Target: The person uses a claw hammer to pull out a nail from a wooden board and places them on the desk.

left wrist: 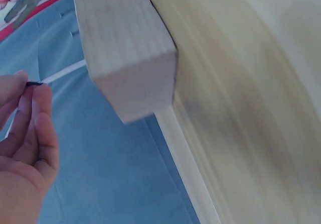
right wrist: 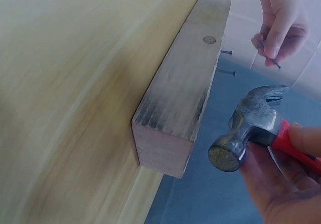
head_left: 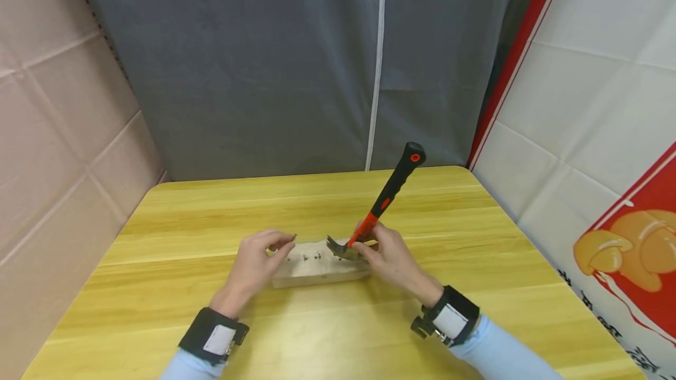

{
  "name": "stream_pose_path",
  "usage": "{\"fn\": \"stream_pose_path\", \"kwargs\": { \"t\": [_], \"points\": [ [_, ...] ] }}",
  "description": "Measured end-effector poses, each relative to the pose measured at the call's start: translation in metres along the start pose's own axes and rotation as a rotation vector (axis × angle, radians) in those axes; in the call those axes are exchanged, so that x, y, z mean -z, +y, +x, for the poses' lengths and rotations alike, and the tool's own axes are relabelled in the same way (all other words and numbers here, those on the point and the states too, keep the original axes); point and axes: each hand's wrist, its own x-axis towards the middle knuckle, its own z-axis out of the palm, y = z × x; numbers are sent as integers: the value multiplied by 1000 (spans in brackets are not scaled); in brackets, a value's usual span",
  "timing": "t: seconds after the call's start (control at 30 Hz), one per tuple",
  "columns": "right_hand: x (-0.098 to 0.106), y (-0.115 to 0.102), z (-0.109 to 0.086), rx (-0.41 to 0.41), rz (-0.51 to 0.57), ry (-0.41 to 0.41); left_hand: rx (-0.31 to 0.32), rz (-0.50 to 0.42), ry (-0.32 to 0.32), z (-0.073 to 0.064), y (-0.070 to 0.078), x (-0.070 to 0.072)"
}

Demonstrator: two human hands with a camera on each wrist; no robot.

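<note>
A pale wooden block [head_left: 317, 277] lies on the table, with two nails [right wrist: 226, 73] standing up from its top face. Over the block's left end, my left hand [head_left: 257, 260] pinches another nail [right wrist: 276, 64] between thumb and fingertips; it is clear of the block in the right wrist view. My right hand [head_left: 391, 254] grips a claw hammer [head_left: 393, 186] low on its red and black handle, close to the metal head [right wrist: 253, 116]. The handle slants up toward the back right. The hammer head overlaps the block's right part in the head view.
The yellow wood-grain table [head_left: 200, 210] extends around the block on all sides. Behind its far edge hangs a grey curtain [head_left: 264, 75] with a white strip. Pale tiled panels flank the table, the right panel [head_left: 575, 92] bearing a red printed picture.
</note>
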Motion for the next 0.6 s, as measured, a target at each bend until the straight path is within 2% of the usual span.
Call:
{"fn": "stream_pose_path", "kwargs": {
  "t": [0.2,0.33,0.43,0.6],
  "points": [
    [3,4,0,11,-14,2,101,35,-15,-7,-13,13],
    [5,6,0,8,-20,4,187,71,-46,-13,-22,20],
    [6,7,-1,2,-30,8,263,106,-94,-17,-28,26],
    [7,8,-1,-3,-49,12,380,160,-216,-23,-40,38]
  ]
}}
